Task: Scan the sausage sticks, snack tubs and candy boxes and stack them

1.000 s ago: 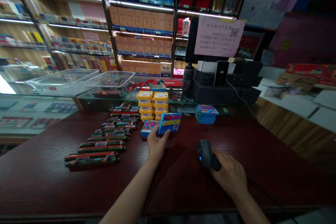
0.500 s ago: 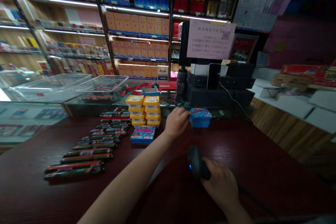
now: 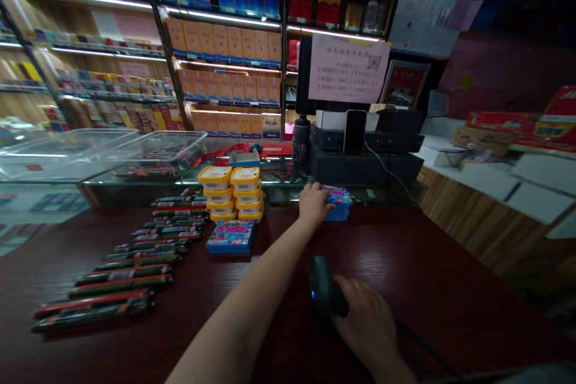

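Observation:
My right hand is closed round the grip of a black barcode scanner; a blue light glows on its side and its cable trails right. Farther forward, my left hand grips the left side of the stack of small blue boxes with colourful printed tops. Its fingertips are partly hidden against the top box. Left of that forearm lies another blue patterned box. Behind it stand two stacks of yellow-lidded tubs.
A row of dark, long thin packets runs along the left of the dark red table. Clear plastic bins stand on the glass counter behind. A monitor with a pink notice, a phone and a black bottle are at the back.
My left hand has settled lower against the blue box stack, where the top box was slightly raised before. The view has turned slightly right. My right hand still holds the scanner.

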`<state>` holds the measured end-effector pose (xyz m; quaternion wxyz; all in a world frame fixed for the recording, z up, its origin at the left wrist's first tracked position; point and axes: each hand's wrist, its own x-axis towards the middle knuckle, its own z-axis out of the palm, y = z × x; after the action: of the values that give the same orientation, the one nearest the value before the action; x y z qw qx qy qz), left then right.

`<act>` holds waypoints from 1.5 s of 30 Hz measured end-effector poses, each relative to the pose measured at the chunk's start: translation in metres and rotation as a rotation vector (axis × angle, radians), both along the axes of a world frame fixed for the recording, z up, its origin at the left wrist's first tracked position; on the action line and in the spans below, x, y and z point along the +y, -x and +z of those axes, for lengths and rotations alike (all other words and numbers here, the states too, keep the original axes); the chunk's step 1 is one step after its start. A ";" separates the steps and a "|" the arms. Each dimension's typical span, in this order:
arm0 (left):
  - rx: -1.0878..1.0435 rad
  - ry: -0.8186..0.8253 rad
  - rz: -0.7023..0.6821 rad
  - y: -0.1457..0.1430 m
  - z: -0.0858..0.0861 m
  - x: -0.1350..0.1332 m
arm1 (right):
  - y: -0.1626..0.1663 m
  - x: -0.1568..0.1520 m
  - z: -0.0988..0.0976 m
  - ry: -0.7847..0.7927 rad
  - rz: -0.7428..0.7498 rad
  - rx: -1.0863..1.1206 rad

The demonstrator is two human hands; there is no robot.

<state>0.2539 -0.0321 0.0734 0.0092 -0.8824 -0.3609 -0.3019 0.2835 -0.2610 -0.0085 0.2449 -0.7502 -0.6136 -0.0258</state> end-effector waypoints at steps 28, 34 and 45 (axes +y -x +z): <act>-0.028 0.065 0.084 0.093 -0.008 -0.049 | 0.000 -0.006 0.006 0.025 0.017 -0.075; 0.040 0.017 0.462 0.163 -0.027 -0.071 | -0.001 -0.008 0.001 -0.035 0.038 -0.114; 0.134 0.084 0.517 0.189 -0.050 -0.073 | 0.000 -0.009 0.000 -0.054 0.029 -0.162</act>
<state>0.0650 -0.1054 0.0235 0.0731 -0.7786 -0.5849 -0.2154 0.2838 -0.2703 -0.0083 0.2148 -0.7298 -0.6415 -0.0992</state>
